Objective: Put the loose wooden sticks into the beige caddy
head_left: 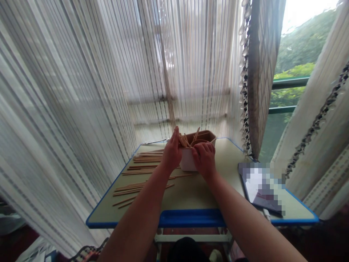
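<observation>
Keeping both our hands at the box (188, 160), we have it near the middle of the desk's far edge, its pale outer wall facing us and its brown inside open upward. Our left hand (172, 153) stands at the box's left end, fingers straight, close together and pointing up, its palm side against the wooden sticks (184, 140) that lean out there; we cannot tell whether it grips any of them. Our right hand (205, 154) holds the box by its near rim, fingers bent over the top. One more stick rises behind the rim between our hands.

Along the left half of the desk (185, 196) we see loose sticks (129, 190) lying in several rough rows from the far left corner toward the near left one, some passing behind our left forearm. One stick reaches just in front of the box.

By the right edge we have a tablet (257, 196) lying flat, its screen partly pixelated, with a white plug (266, 214) at its near end. Sheer striped curtains (191, 72) hang beyond the far edge.
</observation>
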Tool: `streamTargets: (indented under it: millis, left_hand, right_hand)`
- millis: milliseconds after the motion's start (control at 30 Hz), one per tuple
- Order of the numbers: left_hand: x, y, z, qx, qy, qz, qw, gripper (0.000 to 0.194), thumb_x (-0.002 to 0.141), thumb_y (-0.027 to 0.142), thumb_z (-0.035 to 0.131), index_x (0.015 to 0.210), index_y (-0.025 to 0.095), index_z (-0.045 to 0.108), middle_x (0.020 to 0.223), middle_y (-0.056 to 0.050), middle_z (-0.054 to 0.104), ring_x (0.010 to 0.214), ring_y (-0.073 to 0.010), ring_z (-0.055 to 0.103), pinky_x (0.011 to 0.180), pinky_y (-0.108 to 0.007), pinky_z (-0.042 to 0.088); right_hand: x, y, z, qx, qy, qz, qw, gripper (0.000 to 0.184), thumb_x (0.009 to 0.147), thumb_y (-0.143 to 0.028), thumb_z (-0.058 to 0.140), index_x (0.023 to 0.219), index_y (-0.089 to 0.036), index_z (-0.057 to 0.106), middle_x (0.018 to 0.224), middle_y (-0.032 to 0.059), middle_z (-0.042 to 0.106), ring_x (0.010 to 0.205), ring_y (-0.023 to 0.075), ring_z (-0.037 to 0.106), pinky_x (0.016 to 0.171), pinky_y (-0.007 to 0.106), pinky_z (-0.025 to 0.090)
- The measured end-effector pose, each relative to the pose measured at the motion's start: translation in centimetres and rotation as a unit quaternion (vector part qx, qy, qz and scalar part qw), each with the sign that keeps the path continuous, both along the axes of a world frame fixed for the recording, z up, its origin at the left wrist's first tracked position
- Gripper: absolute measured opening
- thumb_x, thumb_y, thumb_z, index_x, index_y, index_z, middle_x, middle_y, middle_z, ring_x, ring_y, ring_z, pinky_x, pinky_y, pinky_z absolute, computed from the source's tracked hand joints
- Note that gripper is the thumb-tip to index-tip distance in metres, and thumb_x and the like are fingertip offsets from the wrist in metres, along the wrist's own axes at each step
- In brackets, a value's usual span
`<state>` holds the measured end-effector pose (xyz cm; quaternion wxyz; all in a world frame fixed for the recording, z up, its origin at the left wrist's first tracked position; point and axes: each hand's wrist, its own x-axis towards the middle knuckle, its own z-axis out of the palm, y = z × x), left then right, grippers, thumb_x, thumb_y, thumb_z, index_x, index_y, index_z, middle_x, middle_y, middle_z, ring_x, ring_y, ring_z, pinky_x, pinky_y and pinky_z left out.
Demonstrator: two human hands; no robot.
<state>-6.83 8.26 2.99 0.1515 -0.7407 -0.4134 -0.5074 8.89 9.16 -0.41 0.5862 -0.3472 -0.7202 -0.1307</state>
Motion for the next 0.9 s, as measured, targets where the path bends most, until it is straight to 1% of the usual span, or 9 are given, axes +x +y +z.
streamTargets:
  millis: [133, 233, 333, 467, 533, 600, 700, 800, 900]
  left_hand:
    - [-0.1, -0.1, 0.0, -0.004, -0.011, 0.0, 1.0, 0.073, 0.084, 0.008, 0.039, 0.147, 0.023, 0.005, 0.146, -0.011, 0.034, 0.133, -0.0212, 0.036, 0.105, -0.04, 0.039]
    - [-0.1, -0.1, -0.1, 0.011, -0.061, 0.022, 0.998, 0.07, 0.085, 0.011, 0.039, 0.146, 0.023, 0.007, 0.145, -0.013, 0.034, 0.129, -0.0224, 0.039, 0.1, -0.04, 0.042]
    - [-0.3, -0.2, 0.0, 0.027, -0.122, 0.058, 0.99, 0.063, 0.08, 0.009, 0.042, 0.139, 0.021, 0.024, 0.137, -0.014, 0.041, 0.119, -0.0232, 0.047, 0.094, -0.041, 0.046]
    - [-1.1, -0.2, 0.4, 0.017, -0.182, 0.168, 0.969, 0.038, 0.067, 0.002, 0.043, 0.101, 0.017, 0.052, 0.105, -0.011, 0.055, 0.101, -0.0221, 0.054, 0.09, -0.041, 0.046]
    - [-1.5, -0.3, 0.6, -0.077, -0.137, 0.212, 0.965, 0.027, 0.064, 0.002, 0.044, 0.084, 0.017, 0.056, 0.092, -0.01, 0.057, 0.09, -0.0219, 0.057, 0.082, -0.039, 0.048]
    - [-1.5, -0.5, 0.5, -0.221, -0.029, 0.206, 0.953, 0.02, 0.064, 0.007, 0.047, 0.077, 0.017, 0.059, 0.083, -0.01, 0.061, 0.082, -0.0222, 0.059, 0.073, -0.035, 0.049]
    - [-1.1, -1.1, 0.5, -0.372, 0.127, 0.161, 0.905, 0.02, 0.068, 0.019, 0.051, 0.081, 0.017, 0.066, 0.084, -0.011, 0.067, 0.081, -0.0238, 0.063, 0.068, -0.031, 0.047]
    - [-1.0, -1.7, 0.7, -0.46, 0.224, 0.146, 0.847, 0.032, 0.069, 0.033, 0.053, 0.091, 0.016, 0.069, 0.092, -0.012, 0.069, 0.084, -0.0243, 0.064, 0.067, -0.029, 0.047]
    - [-1.1, -1.9, 0.9, -0.527, 0.307, 0.097, 0.787, 0.043, 0.067, 0.043, 0.058, 0.097, 0.016, 0.07, 0.097, -0.011, 0.069, 0.086, -0.0236, 0.063, 0.07, -0.027, 0.047]
  right_hand:
    - [0.0, 0.1, -0.1, -0.004, 0.002, -0.004, 1.0, 0.01, 0.087, -0.027, 0.047, 0.084, -0.023, 0.056, 0.087, 0.0037, 0.06, 0.092, 0.0209, 0.048, 0.098, 0.04, 0.032]
    - [0.0, 0.2, -0.1, 0.001, 0.0, -0.009, 1.0, 0.01, 0.086, -0.027, 0.048, 0.083, -0.022, 0.056, 0.087, 0.004, 0.061, 0.092, 0.0213, 0.048, 0.096, 0.039, 0.033]
    - [0.0, 0.2, -0.2, 0.001, -0.003, -0.013, 1.0, 0.011, 0.087, -0.028, 0.047, 0.084, -0.022, 0.056, 0.086, 0.0039, 0.061, 0.092, 0.0213, 0.049, 0.097, 0.04, 0.032]
    - [-0.1, 0.3, -0.3, 0.006, -0.006, -0.019, 1.0, 0.013, 0.087, -0.029, 0.046, 0.083, -0.022, 0.057, 0.086, 0.004, 0.061, 0.093, 0.021, 0.049, 0.097, 0.039, 0.031]
    - [-0.1, 0.4, -0.3, 0.009, -0.007, -0.025, 1.0, 0.014, 0.087, -0.029, 0.046, 0.083, -0.022, 0.057, 0.086, 0.0043, 0.062, 0.093, 0.021, 0.05, 0.097, 0.039, 0.031]
    - [-0.1, 0.5, -0.3, 0.012, -0.01, -0.031, 0.999, 0.014, 0.086, -0.03, 0.046, 0.083, -0.021, 0.057, 0.086, 0.0044, 0.062, 0.093, 0.0211, 0.05, 0.097, 0.038, 0.031]
    - [-0.1, 0.7, -0.5, 0.015, -0.02, -0.043, 0.999, 0.016, 0.086, -0.031, 0.046, 0.083, -0.021, 0.058, 0.088, 0.0048, 0.062, 0.094, 0.0215, 0.051, 0.097, 0.038, 0.032]
    - [-0.1, 1.0, -0.6, 0.025, -0.024, -0.064, 0.997, 0.018, 0.086, -0.032, 0.045, 0.082, -0.02, 0.058, 0.087, 0.0054, 0.062, 0.093, 0.0222, 0.051, 0.097, 0.039, 0.032]
    - [0.0, 1.3, -0.7, 0.033, -0.023, -0.083, 0.996, 0.02, 0.086, -0.033, 0.045, 0.081, -0.019, 0.059, 0.085, 0.0062, 0.061, 0.093, 0.0228, 0.051, 0.097, 0.04, 0.033]
